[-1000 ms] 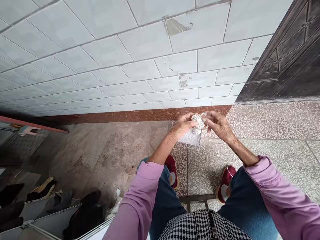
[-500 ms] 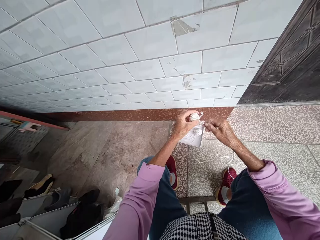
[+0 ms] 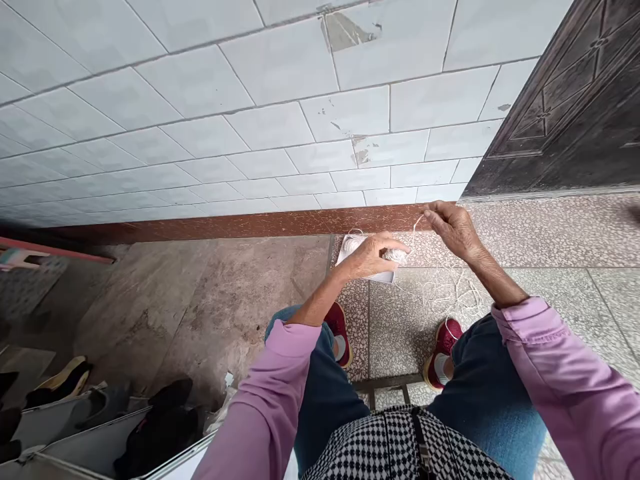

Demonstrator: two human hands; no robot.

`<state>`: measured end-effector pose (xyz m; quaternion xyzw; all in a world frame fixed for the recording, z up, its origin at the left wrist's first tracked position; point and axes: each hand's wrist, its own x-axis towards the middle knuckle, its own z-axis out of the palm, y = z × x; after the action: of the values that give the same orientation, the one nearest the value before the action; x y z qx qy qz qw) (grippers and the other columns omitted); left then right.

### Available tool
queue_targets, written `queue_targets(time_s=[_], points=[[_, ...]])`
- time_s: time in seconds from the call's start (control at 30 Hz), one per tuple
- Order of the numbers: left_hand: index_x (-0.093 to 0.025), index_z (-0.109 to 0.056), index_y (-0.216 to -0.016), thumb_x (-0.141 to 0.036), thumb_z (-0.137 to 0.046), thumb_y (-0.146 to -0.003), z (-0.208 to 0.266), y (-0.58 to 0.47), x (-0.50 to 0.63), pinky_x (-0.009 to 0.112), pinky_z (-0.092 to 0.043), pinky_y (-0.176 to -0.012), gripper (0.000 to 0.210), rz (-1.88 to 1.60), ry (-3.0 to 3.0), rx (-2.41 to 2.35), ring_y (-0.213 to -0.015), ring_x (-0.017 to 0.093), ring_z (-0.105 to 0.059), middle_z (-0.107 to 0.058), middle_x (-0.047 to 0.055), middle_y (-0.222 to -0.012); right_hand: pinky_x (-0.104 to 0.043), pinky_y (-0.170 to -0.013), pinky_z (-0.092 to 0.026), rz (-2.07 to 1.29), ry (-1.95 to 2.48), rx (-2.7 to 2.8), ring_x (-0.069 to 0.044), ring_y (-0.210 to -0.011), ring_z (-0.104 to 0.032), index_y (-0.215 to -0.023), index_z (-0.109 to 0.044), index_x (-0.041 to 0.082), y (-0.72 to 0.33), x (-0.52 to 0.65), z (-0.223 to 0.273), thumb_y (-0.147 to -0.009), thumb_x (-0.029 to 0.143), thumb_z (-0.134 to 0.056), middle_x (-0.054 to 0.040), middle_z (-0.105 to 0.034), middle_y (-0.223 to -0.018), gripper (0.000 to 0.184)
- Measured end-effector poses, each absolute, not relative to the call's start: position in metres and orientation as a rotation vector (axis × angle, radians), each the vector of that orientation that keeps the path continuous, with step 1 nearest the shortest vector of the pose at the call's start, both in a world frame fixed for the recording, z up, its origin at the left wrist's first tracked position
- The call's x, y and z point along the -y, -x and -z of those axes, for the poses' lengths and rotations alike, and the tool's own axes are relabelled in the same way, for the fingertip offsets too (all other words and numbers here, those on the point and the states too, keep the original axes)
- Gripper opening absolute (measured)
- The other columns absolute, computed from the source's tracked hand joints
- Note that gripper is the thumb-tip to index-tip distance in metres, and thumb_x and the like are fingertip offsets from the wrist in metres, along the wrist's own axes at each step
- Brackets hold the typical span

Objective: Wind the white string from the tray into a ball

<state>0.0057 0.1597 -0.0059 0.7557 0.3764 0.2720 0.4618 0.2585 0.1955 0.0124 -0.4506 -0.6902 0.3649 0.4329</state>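
My left hand (image 3: 373, 257) is closed around a ball of white cord (image 3: 395, 256), which shows between thumb and fingers. Up and to the right, my right hand (image 3: 453, 228) pinches a strand of cord (image 3: 415, 230) that runs down toward the ball. Below my left hand lies a shallow white box (image 3: 384, 276), partly covered by that hand. Inside the box a second white ball (image 3: 351, 245) shows at the left. Loose white cord (image 3: 453, 293) spreads in loops over the floor below my right hand.
A white tiled wall (image 3: 270, 127) with a red-brown base strip rises ahead, and a dark carved door (image 3: 565, 120) stands at the right. Shoes sit in a rack (image 3: 95, 433) at lower left. My red shoes (image 3: 444, 347) rest on the speckled floor.
My right hand has moved up and away from the left, drawing out a length of cord. My left hand has lowered and turned over with the ball, above the box.
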Motion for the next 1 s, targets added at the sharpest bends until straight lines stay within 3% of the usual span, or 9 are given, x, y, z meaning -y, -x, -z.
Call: queue_targets(time_s=[0.1,0.23,0.37,0.43,0.53,0.63,0.73,0.87,1.0], points=[[-0.026,-0.086,-0.109,-0.03,-0.089,-0.073,-0.007,-0.006,-0.157,0.034,-0.046,-0.082,0.036,-0.698,-1.501,-0.736,-0.084,0.017,-0.06,-0.07,0.003,-0.097,-0.031,-0.059,-0.032,-1.015,1.091,1.909,-0.015,-0.063,-0.043,-0.074,-0.06,0.022,-0.261,-0.195,-0.002,-0.102,0.061,-0.064,0.0007,-0.049,-0.063,0.048],[-0.025,-0.082,-0.105,-0.033,-0.091,-0.065,-0.014,-0.002,-0.16,0.031,-0.045,-0.075,0.041,-0.899,-1.113,-0.752,-0.077,0.014,-0.058,-0.07,0.002,-0.093,-0.027,-0.051,-0.032,-1.602,0.888,2.05,-0.012,-0.054,-0.042,-0.078,-0.062,0.022,-0.261,-0.175,-0.012,-0.103,0.067,-0.065,0.0027,-0.052,-0.062,0.051],[-0.024,-0.084,-0.104,-0.032,-0.088,-0.068,-0.007,0.003,-0.167,0.029,-0.041,-0.072,0.037,-0.893,-1.291,-0.875,-0.074,0.013,-0.052,-0.069,0.001,-0.091,-0.025,-0.043,-0.022,-2.004,0.684,1.671,-0.008,-0.044,-0.026,-0.08,-0.06,0.024,-0.271,-0.162,-0.038,-0.099,0.07,-0.072,0.0087,-0.038,-0.055,0.051],[-0.024,-0.087,-0.103,-0.027,-0.087,-0.069,-0.004,0.002,-0.167,0.028,-0.039,-0.073,0.034,-0.843,-1.491,-0.945,-0.076,0.013,-0.05,-0.07,0.001,-0.093,-0.026,-0.041,-0.016,-1.91,0.692,1.453,-0.009,-0.044,-0.018,-0.074,-0.054,0.026,-0.278,-0.166,-0.046,-0.095,0.07,-0.078,0.0103,-0.027,-0.053,0.054],[-0.024,-0.088,-0.106,-0.027,-0.086,-0.071,-0.002,-0.002,-0.163,0.028,-0.037,-0.072,0.035,-0.667,-1.562,-0.916,-0.075,0.012,-0.05,-0.072,0.001,-0.093,-0.026,-0.042,-0.014,-1.652,0.853,1.296,-0.009,-0.047,-0.016,-0.07,-0.049,0.026,-0.286,-0.18,-0.041,-0.09,0.072,-0.082,0.0101,-0.024,-0.054,0.059],[-0.022,-0.087,-0.109,-0.032,-0.089,-0.069,-0.002,-0.007,-0.157,0.029,-0.042,-0.07,0.041,-0.481,-1.295,-0.763,-0.074,0.013,-0.055,-0.072,0.002,-0.087,-0.026,-0.043,-0.018,-1.392,1.085,1.389,-0.008,-0.046,-0.023,-0.065,-0.047,0.025,-0.287,-0.195,-0.017,-0.087,0.073,-0.082,0.008,-0.032,-0.053,0.064],[-0.023,-0.087,-0.106,-0.031,-0.092,-0.062,0.002,-0.011,-0.156,0.03,-0.048,-0.07,0.044,-0.548,-1.003,-0.688,-0.074,0.014,-0.058,-0.076,0.004,-0.092,-0.029,-0.048,-0.035,-1.171,1.235,1.791,-0.012,-0.049,-0.044,-0.059,-0.053,0.023,-0.284,-0.2,0.006,-0.089,0.066,-0.08,0.0008,-0.051,-0.055,0.059],[-0.025,-0.087,-0.104,-0.027,-0.093,-0.058,0.009,-0.01,-0.163,0.028,-0.051,-0.07,0.046,-0.677,-0.85,-0.727,-0.077,0.013,-0.061,-0.079,0.005,-0.101,-0.041,-0.073,-0.06,-0.82,1.171,1.969,-0.026,-0.086,-0.074,-0.083,-0.078,0.023,-0.279,-0.191,0.001,-0.094,0.049,-0.076,-0.0102,-0.08,-0.092,0.028],[-0.024,-0.086,-0.106,-0.028,-0.094,-0.058,0.012,-0.009,-0.166,0.027,-0.05,-0.07,0.049,-0.669,-0.828,-0.774,-0.077,0.012,-0.062,-0.077,0.004,-0.1,-0.035,-0.06,-0.063,-0.731,1.054,1.517,-0.023,-0.086,-0.076,-0.108,-0.082,0.019,-0.266,-0.17,-0.027,-0.105,0.046,-0.066,-0.0118,-0.081,-0.103,0.031]])
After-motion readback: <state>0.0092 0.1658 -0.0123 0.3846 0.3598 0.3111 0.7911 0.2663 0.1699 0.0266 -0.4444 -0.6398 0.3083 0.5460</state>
